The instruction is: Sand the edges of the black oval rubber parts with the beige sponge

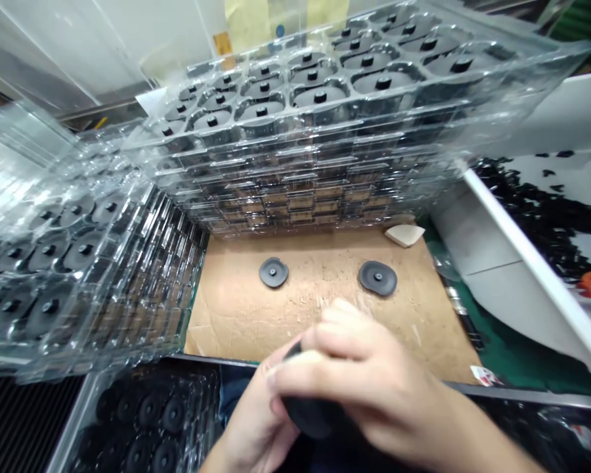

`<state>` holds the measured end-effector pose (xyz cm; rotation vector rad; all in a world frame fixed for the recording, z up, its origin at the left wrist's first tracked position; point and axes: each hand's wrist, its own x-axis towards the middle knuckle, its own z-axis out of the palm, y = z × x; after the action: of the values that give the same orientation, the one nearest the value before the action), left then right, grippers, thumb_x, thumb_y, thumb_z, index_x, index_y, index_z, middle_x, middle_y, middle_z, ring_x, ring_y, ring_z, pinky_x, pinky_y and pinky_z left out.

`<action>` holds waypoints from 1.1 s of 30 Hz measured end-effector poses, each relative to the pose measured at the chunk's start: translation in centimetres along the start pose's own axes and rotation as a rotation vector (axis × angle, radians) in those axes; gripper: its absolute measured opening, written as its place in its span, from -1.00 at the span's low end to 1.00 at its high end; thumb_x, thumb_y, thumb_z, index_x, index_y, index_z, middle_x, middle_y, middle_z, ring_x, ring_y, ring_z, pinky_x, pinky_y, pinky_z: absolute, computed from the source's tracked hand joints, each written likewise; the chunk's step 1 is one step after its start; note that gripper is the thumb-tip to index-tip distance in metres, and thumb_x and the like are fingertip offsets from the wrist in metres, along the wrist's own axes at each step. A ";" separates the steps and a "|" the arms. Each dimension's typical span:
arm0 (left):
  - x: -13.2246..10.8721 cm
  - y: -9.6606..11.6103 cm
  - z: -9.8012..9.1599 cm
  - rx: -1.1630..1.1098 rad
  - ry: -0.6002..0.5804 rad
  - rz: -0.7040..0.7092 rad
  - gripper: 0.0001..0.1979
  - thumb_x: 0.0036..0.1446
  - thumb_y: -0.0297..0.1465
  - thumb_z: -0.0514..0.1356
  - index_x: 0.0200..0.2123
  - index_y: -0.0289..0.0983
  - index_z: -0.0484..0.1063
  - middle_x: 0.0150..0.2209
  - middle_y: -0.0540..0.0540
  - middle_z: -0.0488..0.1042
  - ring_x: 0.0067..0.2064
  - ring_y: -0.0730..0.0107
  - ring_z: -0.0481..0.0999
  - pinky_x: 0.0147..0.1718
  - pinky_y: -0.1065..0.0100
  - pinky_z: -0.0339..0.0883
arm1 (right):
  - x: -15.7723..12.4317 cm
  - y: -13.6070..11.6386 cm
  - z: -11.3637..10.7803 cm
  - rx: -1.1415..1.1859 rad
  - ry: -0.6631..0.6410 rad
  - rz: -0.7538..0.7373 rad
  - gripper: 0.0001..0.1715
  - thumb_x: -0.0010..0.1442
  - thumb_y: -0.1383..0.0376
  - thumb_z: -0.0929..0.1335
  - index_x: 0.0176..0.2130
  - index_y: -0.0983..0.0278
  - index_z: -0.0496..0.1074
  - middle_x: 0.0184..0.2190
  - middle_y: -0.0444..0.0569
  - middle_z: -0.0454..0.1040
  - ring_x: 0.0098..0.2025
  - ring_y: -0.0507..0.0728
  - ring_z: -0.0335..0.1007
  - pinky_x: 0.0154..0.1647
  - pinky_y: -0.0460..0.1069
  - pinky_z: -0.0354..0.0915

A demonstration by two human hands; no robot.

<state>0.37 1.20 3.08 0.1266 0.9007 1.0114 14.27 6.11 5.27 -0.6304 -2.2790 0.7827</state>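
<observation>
Both of my hands meet at the bottom centre over the front edge of a cardboard sheet (325,315). My right hand (369,381) is closed over the top of a black rubber disc (310,417), fingers wrapped round it. My left hand (253,427) grips the same disc from below and the left. Two more black rubber discs lie flat on the cardboard, one on the left (274,272) and one on the right (377,277), beyond my hands.
A tall stack of clear plastic trays (315,131) holding black discs stands behind the cardboard. Another tray stack (69,243) leans at the left. A tray of discs (148,420) sits bottom left. A white bin (522,263) with black scraps is at the right.
</observation>
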 end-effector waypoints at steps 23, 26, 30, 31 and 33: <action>0.0 -0.6 -1.8 -0.138 -0.176 -0.083 -0.63 -0.12 -0.53 0.29 -0.15 -0.24 0.45 -0.19 -0.12 0.54 -0.20 0.21 0.54 -0.26 0.39 0.39 | -7.1 3.1 3.6 0.227 0.298 0.870 -0.72 0.16 0.17 0.26 -0.18 0.18 0.47 -0.16 -0.05 0.50 -0.11 0.18 0.41 -0.17 0.01 0.38; 0.0 -0.9 -2.0 -0.129 -0.207 -0.078 -0.61 -0.14 -0.48 0.31 -0.14 -0.23 0.45 -0.16 -0.12 0.53 -0.19 0.20 0.54 -0.25 0.36 0.38 | -5.5 1.3 1.9 0.073 0.427 0.756 -0.77 0.18 0.24 0.27 -0.15 0.12 0.43 -0.15 -0.11 0.49 -0.13 0.14 0.41 -0.19 -0.04 0.35; 0.0 -1.3 -2.2 -0.092 -0.169 -0.050 -0.68 -0.14 -0.38 0.33 -0.23 -0.29 0.50 -0.25 -0.09 0.55 -0.19 0.33 0.50 -0.13 0.41 0.31 | -2.5 -1.2 0.4 -0.023 0.282 0.234 -0.70 0.24 0.36 0.20 -0.08 0.15 0.40 -0.38 -0.09 0.49 -0.37 0.07 0.37 -0.37 -0.04 0.26; 0.0 -1.3 -2.3 -0.080 -0.154 -0.048 -0.68 -0.15 -0.36 0.33 -0.24 -0.29 0.51 -0.28 -0.08 0.56 -0.18 0.35 0.49 -0.12 0.43 0.30 | -1.9 -1.4 0.2 -0.034 0.205 0.164 -0.69 0.24 0.38 0.18 -0.10 0.19 0.42 -0.44 -0.09 0.47 -0.43 0.06 0.33 -0.41 -0.04 0.23; 0.0 -1.2 -2.3 -0.046 -0.120 -0.065 -0.65 -0.14 -0.35 0.32 -0.20 -0.27 0.50 -0.29 -0.09 0.56 -0.19 0.36 0.49 -0.14 0.43 0.32 | -1.1 -1.4 0.0 -0.096 0.087 0.197 -0.66 0.22 0.43 0.16 -0.19 0.23 0.46 -0.52 -0.10 0.43 -0.51 0.04 0.26 -0.46 -0.04 0.17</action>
<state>-0.45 -0.21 1.00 0.1172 0.7669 0.9530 14.69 4.44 5.72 -0.9262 -2.2076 0.7255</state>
